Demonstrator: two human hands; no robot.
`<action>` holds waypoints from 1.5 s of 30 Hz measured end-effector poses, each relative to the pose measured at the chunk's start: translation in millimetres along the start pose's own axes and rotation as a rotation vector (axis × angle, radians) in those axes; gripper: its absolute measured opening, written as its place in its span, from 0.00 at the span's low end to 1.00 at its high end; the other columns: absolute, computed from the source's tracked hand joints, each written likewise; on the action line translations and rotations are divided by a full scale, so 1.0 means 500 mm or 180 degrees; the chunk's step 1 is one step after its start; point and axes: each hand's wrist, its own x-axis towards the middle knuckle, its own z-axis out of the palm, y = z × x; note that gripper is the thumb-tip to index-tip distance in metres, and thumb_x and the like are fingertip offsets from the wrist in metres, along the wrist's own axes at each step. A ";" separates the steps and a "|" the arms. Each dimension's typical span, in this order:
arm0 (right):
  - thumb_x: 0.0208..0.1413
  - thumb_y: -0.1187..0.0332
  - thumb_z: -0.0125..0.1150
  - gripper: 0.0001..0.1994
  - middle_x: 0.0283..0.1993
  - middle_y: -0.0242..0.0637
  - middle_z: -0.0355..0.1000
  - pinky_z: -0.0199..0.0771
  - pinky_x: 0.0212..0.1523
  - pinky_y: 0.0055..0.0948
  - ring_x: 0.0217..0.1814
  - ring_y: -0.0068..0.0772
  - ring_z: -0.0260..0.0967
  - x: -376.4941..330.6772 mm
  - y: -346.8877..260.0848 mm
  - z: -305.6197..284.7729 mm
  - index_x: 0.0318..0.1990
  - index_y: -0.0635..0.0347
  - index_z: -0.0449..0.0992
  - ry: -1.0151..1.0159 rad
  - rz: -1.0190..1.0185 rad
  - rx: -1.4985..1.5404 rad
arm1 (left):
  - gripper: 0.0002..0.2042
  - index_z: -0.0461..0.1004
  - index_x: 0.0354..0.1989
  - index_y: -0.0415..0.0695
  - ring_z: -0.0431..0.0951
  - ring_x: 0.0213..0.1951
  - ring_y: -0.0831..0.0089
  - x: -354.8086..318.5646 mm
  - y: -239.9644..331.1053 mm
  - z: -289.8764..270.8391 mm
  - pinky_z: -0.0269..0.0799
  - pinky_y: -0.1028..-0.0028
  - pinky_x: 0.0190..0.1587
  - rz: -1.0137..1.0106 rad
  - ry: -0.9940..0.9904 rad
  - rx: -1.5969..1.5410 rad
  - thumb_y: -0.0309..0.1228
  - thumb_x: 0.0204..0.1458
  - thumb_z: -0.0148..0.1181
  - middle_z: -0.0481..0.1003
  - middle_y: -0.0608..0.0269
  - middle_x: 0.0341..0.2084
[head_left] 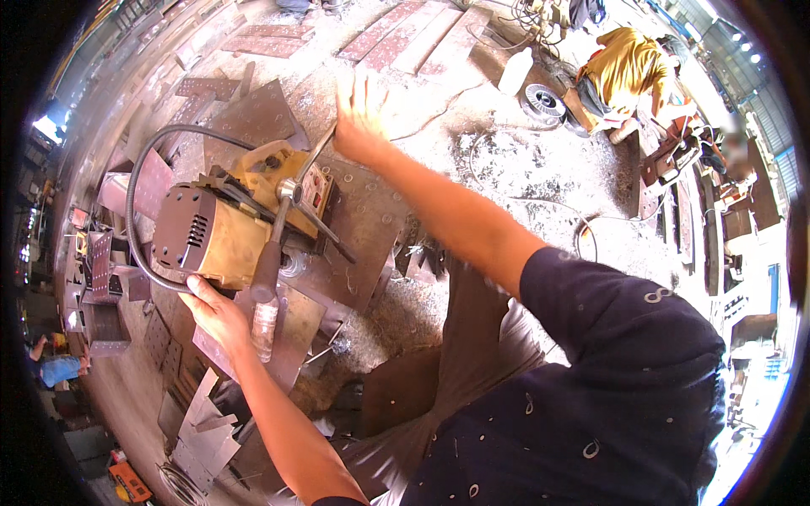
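A yellow and dark magnetic drill (240, 240) stands on a brown steel plate (367, 228), its motor end toward the left. My left hand (218, 314) grips the near lower edge of the motor, close to where the dark flexible conduit (133, 198) meets it; some of its fingers are hidden. On the drill's side is a feed handle (289, 190) with several spokes. Fingers stretched out and apart, my right hand (361, 122) has its palm against the tip of the far spoke. Below the handle's dark grip, a clear plastic bottle (263, 331) stands beside the drill.
Steel plates (413, 38) lie across the floor at the back. A white jug (515, 72) and a wire spool (544, 102) stand at the upper right, near a crouching person in a yellow top (629, 72). Cables (548, 201) trail over the floor. Cut scrap plates (202, 434) lie lower left.
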 end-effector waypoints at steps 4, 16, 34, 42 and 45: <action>0.56 0.49 0.65 0.51 0.79 0.66 0.45 0.43 0.73 0.77 0.82 0.68 0.41 -0.217 -0.093 0.074 0.78 0.68 0.43 -0.0853 0.0474 0.1387 | 0.36 0.52 0.75 0.31 0.68 0.66 0.54 -0.032 -0.034 -0.037 0.58 0.65 0.71 -0.0164 -0.0188 -0.0153 0.50 0.71 0.49 0.65 0.37 0.67; 0.64 0.71 0.52 0.20 0.75 0.56 0.57 0.63 0.72 0.61 0.79 0.75 0.47 0.010 0.084 0.092 0.63 0.50 0.70 -0.1338 -0.0932 -0.0343 | 0.28 0.69 0.61 0.30 0.77 0.53 0.55 -0.103 -0.001 -0.009 0.69 0.60 0.60 0.0438 -0.0452 -0.0161 0.36 0.58 0.72 0.77 0.44 0.53; 0.63 0.73 0.53 0.23 0.79 0.60 0.51 0.63 0.73 0.54 0.79 0.76 0.48 0.082 0.064 0.014 0.66 0.47 0.73 -0.1576 -0.0984 -0.0705 | 0.32 0.70 0.61 0.29 0.79 0.52 0.45 -0.123 0.002 0.025 0.71 0.56 0.58 0.0434 -0.0276 0.0222 0.40 0.57 0.73 0.78 0.39 0.51; 0.62 0.72 0.53 0.22 0.78 0.59 0.52 0.62 0.73 0.57 0.79 0.76 0.48 0.061 0.057 0.005 0.64 0.46 0.74 -0.1437 -0.0893 -0.0580 | 0.30 0.70 0.61 0.29 0.79 0.53 0.48 -0.104 -0.001 -0.001 0.71 0.57 0.57 0.0354 -0.0472 -0.0028 0.40 0.58 0.71 0.78 0.40 0.53; 0.63 0.72 0.53 0.22 0.78 0.58 0.53 0.62 0.74 0.58 0.79 0.77 0.47 0.057 0.058 0.009 0.64 0.44 0.75 -0.1388 -0.1013 -0.0727 | 0.29 0.70 0.60 0.30 0.79 0.54 0.50 -0.102 -0.004 -0.004 0.72 0.58 0.57 0.0329 -0.0502 -0.0014 0.39 0.60 0.70 0.79 0.41 0.53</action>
